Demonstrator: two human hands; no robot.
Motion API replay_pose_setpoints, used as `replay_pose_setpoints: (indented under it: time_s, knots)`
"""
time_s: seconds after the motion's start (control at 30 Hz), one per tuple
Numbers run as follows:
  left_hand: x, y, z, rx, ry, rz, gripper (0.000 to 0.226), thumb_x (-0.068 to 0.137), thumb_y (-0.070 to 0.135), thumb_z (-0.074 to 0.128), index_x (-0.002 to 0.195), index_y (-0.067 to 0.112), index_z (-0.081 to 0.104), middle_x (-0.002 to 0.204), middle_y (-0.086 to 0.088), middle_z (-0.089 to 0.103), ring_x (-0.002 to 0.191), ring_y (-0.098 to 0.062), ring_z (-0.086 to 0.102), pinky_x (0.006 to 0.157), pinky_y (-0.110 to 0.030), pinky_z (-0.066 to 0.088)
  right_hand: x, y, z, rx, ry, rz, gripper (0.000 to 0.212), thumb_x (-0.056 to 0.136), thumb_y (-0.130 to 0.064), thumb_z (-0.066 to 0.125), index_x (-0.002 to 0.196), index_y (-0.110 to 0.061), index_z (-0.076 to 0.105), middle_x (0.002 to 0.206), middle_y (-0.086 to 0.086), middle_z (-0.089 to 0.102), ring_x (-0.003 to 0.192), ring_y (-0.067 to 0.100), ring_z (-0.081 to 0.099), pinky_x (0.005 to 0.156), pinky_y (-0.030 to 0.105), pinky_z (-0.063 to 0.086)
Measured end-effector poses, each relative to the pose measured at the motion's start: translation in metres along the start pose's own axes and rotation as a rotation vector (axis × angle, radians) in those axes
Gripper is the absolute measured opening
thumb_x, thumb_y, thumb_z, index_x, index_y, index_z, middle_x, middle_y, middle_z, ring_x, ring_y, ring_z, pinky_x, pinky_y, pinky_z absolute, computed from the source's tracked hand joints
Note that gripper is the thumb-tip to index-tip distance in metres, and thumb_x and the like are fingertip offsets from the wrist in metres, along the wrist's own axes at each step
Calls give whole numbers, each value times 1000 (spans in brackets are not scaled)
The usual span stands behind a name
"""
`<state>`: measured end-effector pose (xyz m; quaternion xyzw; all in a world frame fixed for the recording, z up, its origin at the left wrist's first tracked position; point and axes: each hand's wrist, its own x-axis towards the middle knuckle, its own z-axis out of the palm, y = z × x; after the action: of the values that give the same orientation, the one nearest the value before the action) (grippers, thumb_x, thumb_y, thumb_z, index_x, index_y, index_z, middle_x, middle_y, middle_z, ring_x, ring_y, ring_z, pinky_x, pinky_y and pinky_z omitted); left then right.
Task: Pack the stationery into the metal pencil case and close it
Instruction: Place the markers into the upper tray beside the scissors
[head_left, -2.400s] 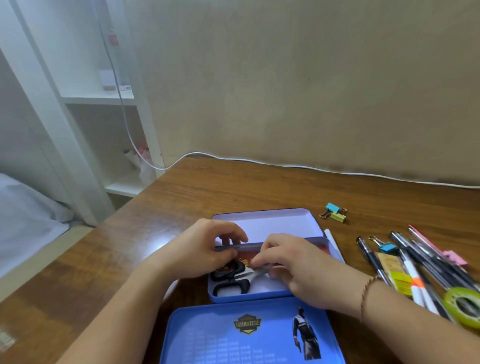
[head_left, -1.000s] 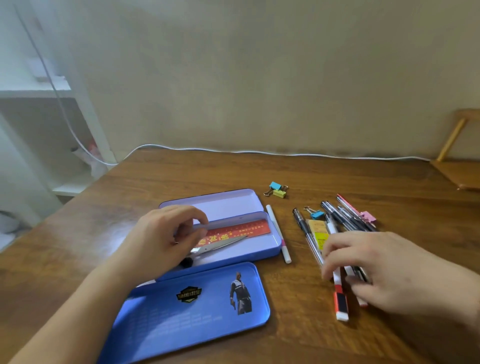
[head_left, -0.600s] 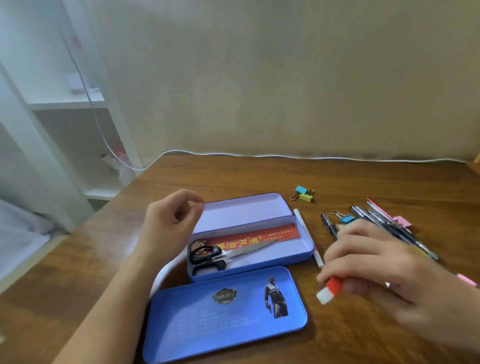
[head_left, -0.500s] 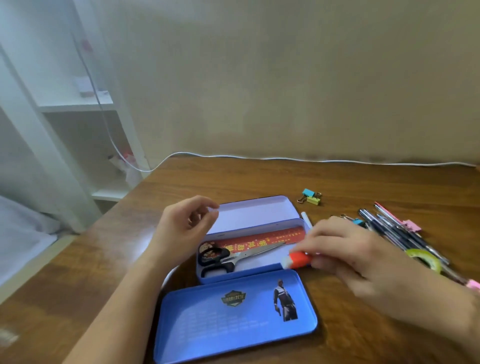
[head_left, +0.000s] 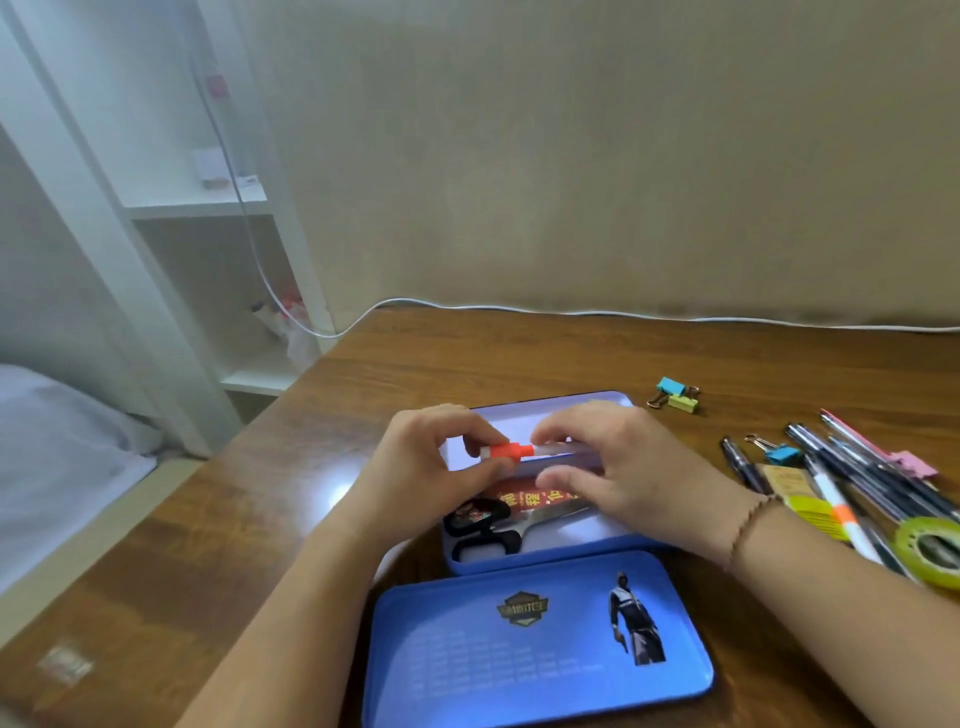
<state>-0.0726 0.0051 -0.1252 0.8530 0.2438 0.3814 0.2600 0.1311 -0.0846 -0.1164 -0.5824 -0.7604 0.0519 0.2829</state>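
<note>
We see a blue lid (head_left: 535, 670) printed with a dark badge and a standing figure. At twelve o'clock from it, the blue case (head_left: 545, 556) holds black-handled scissors (head_left: 480, 540) and a red ruler (head_left: 524, 498) with yellow characters. Our fingers hold a white marker (head_left: 524, 451) with an orange cap. At two o'clock lie a blue clip (head_left: 669, 386) and a yellow clip (head_left: 683, 404); at three o'clock, yellow-green tape (head_left: 930, 551).

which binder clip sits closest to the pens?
The pink binder clip, lying against the pens at the far right. The blue one with them is a near second; the blue-and-yellow pair sits apart, farther back.
</note>
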Motion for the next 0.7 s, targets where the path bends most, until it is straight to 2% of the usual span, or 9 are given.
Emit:
replay_pose_setpoints:
  time_s: [0.1, 0.23, 0.33, 0.4, 0.57, 0.7]
  knots:
    - [1, -2, 0, 16, -43, -45, 13, 74, 26, 85, 82, 30, 76, 79, 10, 69, 81, -14, 62, 75, -32, 50, -4, 7, -4, -91, 74, 31, 22, 84, -28, 69, 107, -25, 69, 103, -11, 67, 98, 6, 56, 82, 30, 52]
    - [-1, -5, -6, 80, -207, -86, 15, 80, 19, 78, 94, 24, 76, 91, 11, 68, 91, -13, 60, 79, -22, 48, -6, 1, -1, -282, 60, 37, 17, 85, -38, 66, 100, -34, 71, 97, -15, 61, 94, 8, 53, 72, 29, 50]
    - [-2, -5, -7, 100, -194, -141, 26, 88, 4, 61, 103, 21, 73, 94, 12, 69, 92, -7, 60, 75, -16, 46, -5, -3, 3, -351, 12, 73, 19, 88, -44, 59, 103, -38, 69, 99, -18, 61, 95, 9, 51, 71, 29, 49]
    - [0, -7, -6, 119, -187, -166, 32, 90, 0, 55, 103, 23, 72, 92, 12, 70, 90, -6, 61, 75, -19, 48, -1, -5, 6, -391, -19, 93, 19, 89, -44, 56, 105, -40, 67, 102, -18, 61, 97, 10, 51, 69, 27, 45]
    - [-2, -7, -5, 112, -205, -163, 20, 86, 7, 67, 98, 22, 73, 88, 11, 71, 85, -8, 61, 74, -22, 49, 9, -14, 12, -431, -94, 70, 20, 93, -39, 52, 109, -38, 63, 107, -14, 60, 100, 14, 53, 74, 30, 46]
    - [-1, -6, -5, 158, -236, -129, 17, 81, 6, 72, 89, 21, 74, 84, 13, 70, 84, -8, 60, 70, -13, 46, 11, -19, 13, -409, -97, 69, 18, 90, -42, 56, 107, -36, 59, 104, -11, 59, 97, 15, 55, 74, 31, 46]
